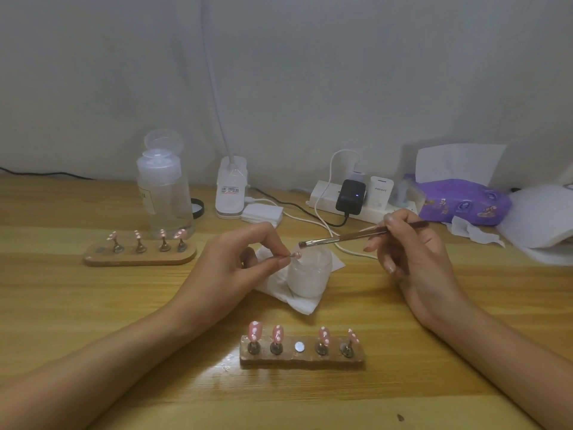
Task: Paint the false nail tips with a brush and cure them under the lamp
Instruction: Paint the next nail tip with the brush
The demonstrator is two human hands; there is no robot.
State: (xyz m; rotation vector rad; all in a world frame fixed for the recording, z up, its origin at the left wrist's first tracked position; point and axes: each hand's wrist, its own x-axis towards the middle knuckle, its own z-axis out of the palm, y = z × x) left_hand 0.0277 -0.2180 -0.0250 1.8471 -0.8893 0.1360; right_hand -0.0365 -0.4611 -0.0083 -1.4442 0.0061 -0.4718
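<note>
My left hand (242,259) pinches a small stand carrying a pink false nail tip (297,255) over a white jar (308,271). My right hand (409,246) holds a thin brush (350,236); its bristle end hovers just above and right of that tip. Near the table's front edge a wooden holder (302,356) carries several pink nail tips with white dots on stands, and its middle magnet spot is bare. A second wooden holder (139,254) at the left carries several more pink tips. The lamp's white base (231,190) stands at the back.
A clear pump bottle (164,193) stands behind the left holder. A tissue (297,293) lies under the jar. At the back lie a power strip (356,200) with chargers and cables, a stack of white pads (262,214), and a purple tissue pack (462,201).
</note>
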